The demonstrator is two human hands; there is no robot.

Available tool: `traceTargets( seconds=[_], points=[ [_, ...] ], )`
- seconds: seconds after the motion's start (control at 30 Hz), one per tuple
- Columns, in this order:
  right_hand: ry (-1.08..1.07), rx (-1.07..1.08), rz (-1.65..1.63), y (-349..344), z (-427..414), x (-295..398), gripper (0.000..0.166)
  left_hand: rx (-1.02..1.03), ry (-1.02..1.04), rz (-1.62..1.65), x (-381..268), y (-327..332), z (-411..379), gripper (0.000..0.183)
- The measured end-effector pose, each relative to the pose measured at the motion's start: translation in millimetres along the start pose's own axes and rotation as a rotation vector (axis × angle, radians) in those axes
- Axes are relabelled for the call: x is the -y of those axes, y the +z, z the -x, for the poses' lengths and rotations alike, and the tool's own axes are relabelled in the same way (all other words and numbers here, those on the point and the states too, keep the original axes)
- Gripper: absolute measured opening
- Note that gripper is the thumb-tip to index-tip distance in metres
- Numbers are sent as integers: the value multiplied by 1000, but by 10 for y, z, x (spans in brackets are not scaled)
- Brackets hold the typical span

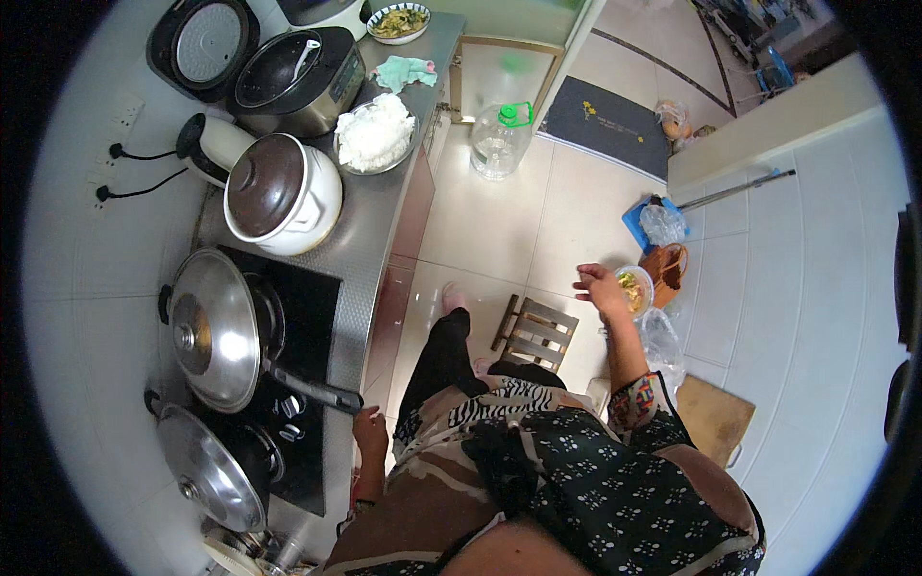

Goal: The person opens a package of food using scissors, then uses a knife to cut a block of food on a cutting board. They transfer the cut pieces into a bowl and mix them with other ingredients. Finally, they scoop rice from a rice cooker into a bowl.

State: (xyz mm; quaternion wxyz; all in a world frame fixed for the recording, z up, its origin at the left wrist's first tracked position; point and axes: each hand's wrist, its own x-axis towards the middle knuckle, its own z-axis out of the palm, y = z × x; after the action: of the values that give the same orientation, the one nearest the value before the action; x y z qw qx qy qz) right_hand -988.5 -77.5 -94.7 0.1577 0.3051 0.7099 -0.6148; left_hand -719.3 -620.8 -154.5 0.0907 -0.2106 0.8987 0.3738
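My left hand [370,430] is beside the end of the long black wok handle [317,387]; whether its fingers touch the handle I cannot tell. The wok sits on a black glass gas hob [306,302] under a domed steel lid with a glass window [229,344]. A second pan with a steel lid [216,468] stands on the nearer burner. Out to the right, my right hand [599,288] hangs in the air with loosely bent fingers and nothing in it. Beyond it, partly covered by my wrist, is a round container of food [635,289].
A white pot with a brown lid [317,198], a bowl of white rice [376,133] and a rice cooker with its lid up [338,79] line the steel counter. On the floor are a wooden stool [540,333], a plastic bottle [497,147] and a doormat [609,129].
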Motion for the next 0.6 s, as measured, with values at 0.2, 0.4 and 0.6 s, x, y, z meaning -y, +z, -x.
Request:
traceTargets(
  seconds=[0.2, 0.4, 0.6],
  points=[
    [-27, 139, 44, 1014, -820, 704, 25, 164, -629, 201, 283, 75, 28, 18],
    [-37, 305, 5, 2021, -1259, 1532, 22, 148, -623, 185, -8, -128, 18, 18],
    [-44, 334, 14, 2272, -1430, 1956, 21, 115, -591, 238, -94, 38, -84, 19]
  ],
)
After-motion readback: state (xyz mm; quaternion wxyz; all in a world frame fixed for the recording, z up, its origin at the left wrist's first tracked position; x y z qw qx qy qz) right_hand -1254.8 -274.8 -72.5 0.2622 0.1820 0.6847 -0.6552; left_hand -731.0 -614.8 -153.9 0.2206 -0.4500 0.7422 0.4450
